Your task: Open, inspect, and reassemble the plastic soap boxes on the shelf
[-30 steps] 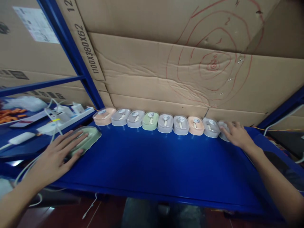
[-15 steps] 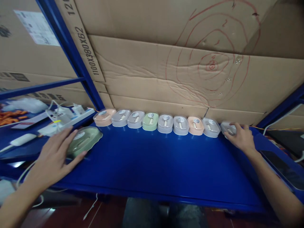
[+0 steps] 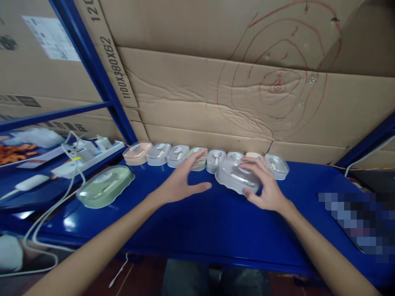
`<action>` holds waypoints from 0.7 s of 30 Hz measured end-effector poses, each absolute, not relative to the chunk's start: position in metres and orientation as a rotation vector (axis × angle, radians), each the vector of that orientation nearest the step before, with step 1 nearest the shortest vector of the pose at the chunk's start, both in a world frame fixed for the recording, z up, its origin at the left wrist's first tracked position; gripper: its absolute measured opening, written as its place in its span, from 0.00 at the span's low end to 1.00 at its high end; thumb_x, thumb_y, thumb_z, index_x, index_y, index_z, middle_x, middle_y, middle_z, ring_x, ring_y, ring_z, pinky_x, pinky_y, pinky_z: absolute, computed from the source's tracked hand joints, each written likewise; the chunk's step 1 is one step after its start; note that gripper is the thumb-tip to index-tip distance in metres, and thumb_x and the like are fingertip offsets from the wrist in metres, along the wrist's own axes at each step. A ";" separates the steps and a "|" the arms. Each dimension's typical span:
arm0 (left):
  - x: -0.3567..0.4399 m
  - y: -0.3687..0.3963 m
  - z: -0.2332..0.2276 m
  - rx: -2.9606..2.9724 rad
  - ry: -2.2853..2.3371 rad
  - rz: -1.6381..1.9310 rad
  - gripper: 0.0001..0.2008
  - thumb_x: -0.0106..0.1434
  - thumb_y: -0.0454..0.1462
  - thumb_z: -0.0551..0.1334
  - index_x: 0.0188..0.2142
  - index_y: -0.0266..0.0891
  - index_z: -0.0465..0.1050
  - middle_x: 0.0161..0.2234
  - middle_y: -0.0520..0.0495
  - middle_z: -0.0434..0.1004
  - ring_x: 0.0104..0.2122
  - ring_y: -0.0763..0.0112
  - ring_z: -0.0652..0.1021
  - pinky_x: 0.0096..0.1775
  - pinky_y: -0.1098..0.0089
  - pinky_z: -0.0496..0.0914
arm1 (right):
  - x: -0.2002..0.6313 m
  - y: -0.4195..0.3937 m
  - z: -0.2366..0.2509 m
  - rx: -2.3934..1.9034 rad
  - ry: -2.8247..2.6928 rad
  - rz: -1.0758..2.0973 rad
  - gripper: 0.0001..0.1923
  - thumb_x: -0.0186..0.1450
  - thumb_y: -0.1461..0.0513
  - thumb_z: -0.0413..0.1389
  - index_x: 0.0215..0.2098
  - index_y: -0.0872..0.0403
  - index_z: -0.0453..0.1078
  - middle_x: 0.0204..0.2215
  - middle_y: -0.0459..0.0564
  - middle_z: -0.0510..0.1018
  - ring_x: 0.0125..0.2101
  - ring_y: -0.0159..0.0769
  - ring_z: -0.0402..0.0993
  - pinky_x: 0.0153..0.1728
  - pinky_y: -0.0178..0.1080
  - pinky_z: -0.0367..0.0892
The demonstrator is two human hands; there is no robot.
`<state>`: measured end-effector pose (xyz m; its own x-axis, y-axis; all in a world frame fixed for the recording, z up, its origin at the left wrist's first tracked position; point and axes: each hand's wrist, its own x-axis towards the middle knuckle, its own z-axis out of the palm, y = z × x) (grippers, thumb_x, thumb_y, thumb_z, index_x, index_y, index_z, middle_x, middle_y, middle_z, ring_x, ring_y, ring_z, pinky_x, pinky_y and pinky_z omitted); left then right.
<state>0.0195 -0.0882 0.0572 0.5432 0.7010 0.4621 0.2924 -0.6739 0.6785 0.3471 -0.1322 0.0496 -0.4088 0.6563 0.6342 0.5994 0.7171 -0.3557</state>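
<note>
My right hand [image 3: 263, 185] grips a grey plastic box with a clear lid [image 3: 236, 174], fingers on top and thumb at its near side, in front of the row. My left hand [image 3: 185, 179] is open and empty, its thumb pointing toward that box from the left. Behind the hands stands a row of similar small boxes: a peach box [image 3: 137, 154] at the left end, several grey ones, a green box [image 3: 197, 163] partly behind my left fingers, and a grey box [image 3: 277, 166] at the right end. A green lidded box [image 3: 106, 187] sits apart on the left.
The boxes stand on a blue tabletop [image 3: 200, 230]. Cardboard [image 3: 185, 82] with red rings drawn on it rises behind. A white power strip [image 3: 89, 158] with cables lies at the left. At the right is a dark flat device [image 3: 358, 222], its surface pixelated.
My right hand has brought the grey box from the row's right end to the middle. My left hand has left the green box and moved right, to the middle.
</note>
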 end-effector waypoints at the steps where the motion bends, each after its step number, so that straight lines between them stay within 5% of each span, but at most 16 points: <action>1: 0.034 -0.082 0.053 2.225 0.708 0.958 0.50 0.66 0.54 0.73 0.79 0.52 0.50 0.78 0.37 0.58 0.74 0.49 0.67 0.70 0.46 0.70 | 0.340 -0.133 0.042 -0.936 -2.164 0.109 0.32 0.65 0.57 0.64 0.67 0.44 0.68 0.69 0.59 0.70 0.68 0.60 0.69 0.68 0.62 0.66; 6: 0.071 -0.069 0.017 2.272 0.558 0.786 0.60 0.55 0.56 0.80 0.78 0.51 0.54 0.75 0.34 0.64 0.73 0.42 0.69 0.71 0.39 0.64 | 0.331 -0.141 0.011 -0.888 -2.391 0.169 0.38 0.60 0.62 0.63 0.69 0.46 0.65 0.70 0.61 0.66 0.68 0.60 0.68 0.65 0.61 0.71; 21: 0.070 -0.068 -0.009 2.371 0.710 0.637 0.62 0.51 0.59 0.79 0.78 0.56 0.53 0.75 0.40 0.63 0.73 0.36 0.66 0.71 0.36 0.62 | 0.329 -0.131 -0.004 -0.930 -2.342 0.321 0.35 0.68 0.53 0.69 0.70 0.45 0.68 0.71 0.61 0.63 0.68 0.59 0.70 0.65 0.61 0.73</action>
